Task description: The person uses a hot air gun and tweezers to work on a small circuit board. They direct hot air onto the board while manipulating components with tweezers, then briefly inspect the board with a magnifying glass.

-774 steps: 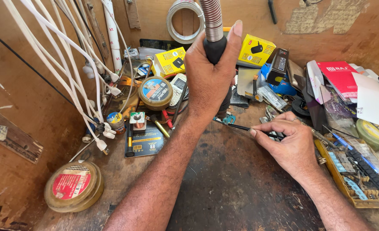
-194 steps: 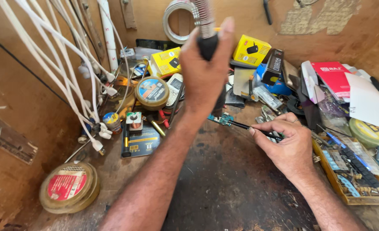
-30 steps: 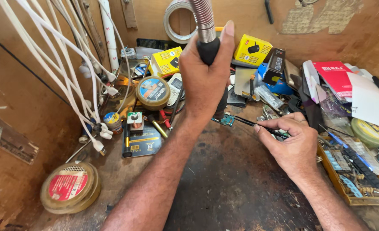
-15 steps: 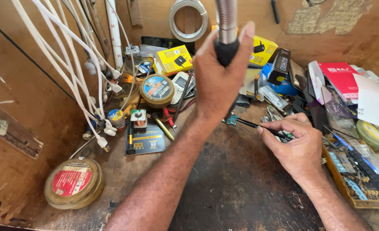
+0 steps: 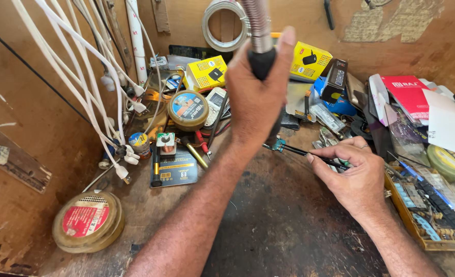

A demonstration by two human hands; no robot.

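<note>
Head view of a cluttered wooden tabletop [image 5: 289,236]. The left hand [image 5: 255,97] is clamped around the black handle [image 5: 262,62] of a tool fed by a ribbed metal hose [image 5: 255,25], which rises toward 12 o'clock out of the picture; the tool's lower end is hidden behind the hand. The right hand [image 5: 353,174], at 4 o'clock from the left, pinches black tweezers [image 5: 302,152] whose tip holds a small teal circuit piece [image 5: 278,145] just below the left hand, close above the tabletop. The two hands are apart, meeting only near the teal piece. At 9 o'clock from the left hand stands a round yellow tin with a blue label [image 5: 188,109]; at 8 o'clock, far off, lies a round tin with a red label [image 5: 88,221]. White cables [image 5: 83,61] hang at 10 o'clock. A yellow box [image 5: 309,60] sits at 2 o'clock. Compared with half a second before, both grips are unchanged; the handle and hose sit slightly farther left in the view.
</note>
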